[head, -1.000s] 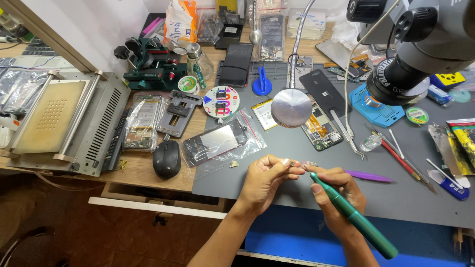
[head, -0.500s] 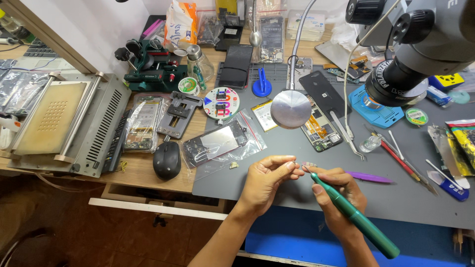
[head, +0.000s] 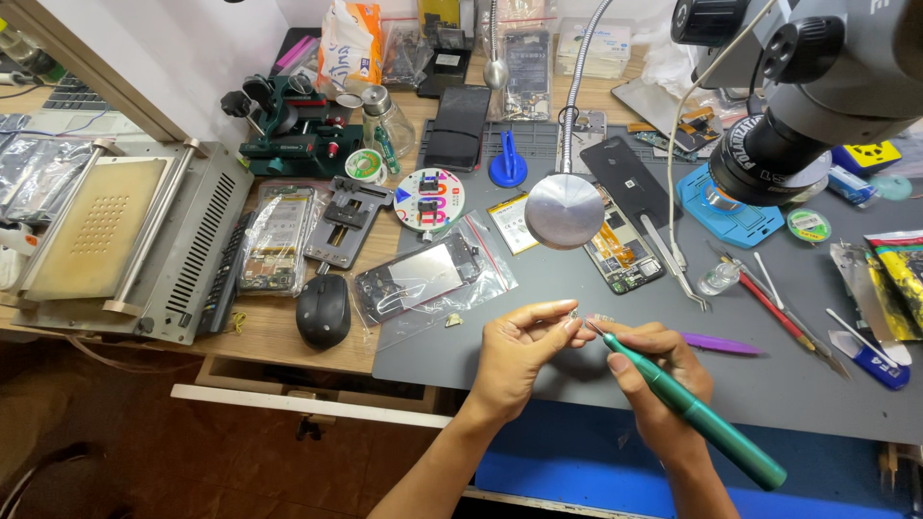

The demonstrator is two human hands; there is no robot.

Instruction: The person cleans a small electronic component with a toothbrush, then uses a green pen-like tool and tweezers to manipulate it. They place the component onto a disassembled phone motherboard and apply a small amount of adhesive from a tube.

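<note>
1. Cluttered repair bench is filling the head view: grey work mat (head: pixel 596 288) is lying on a wooden desk (head: pixel 279 332), with a microscope (head: pixel 817 86) hanging over the right side.
2. Left hand (head: pixel 519 356) is pinching a tiny pale part (head: pixel 577 315) between thumb and fingertips, just above the mat near its front edge; what the part is cannot be told, too small.
3. Right hand (head: pixel 659 370) is gripping a green pen-shaped screwdriver (head: pixel 697 408) like a pencil, fingers clenched around the barrel, tip touching or almost touching the small part.
4. Both hands are sitting close together, knuckles nearly meeting, over the mat's lower middle.
5. Purple plastic pry tool (head: pixel 721 343) is lying just right of the right hand.
6. Bagged phone screen (head: pixel 423 279) is lying up-left of the left hand, partly on the mat; black mouse (head: pixel 322 309) is sitting beside it on the desk.
7. Opened phone (head: pixel 625 259) with its board exposed is lying above the hands, round metal lamp head (head: pixel 564 210) hovering next to it.
8. Tweezers and red-handled tools (head: pixel 769 303) are lying further right.
9. Grey heating machine (head: pixel 125 245) is sitting at far left.
</note>
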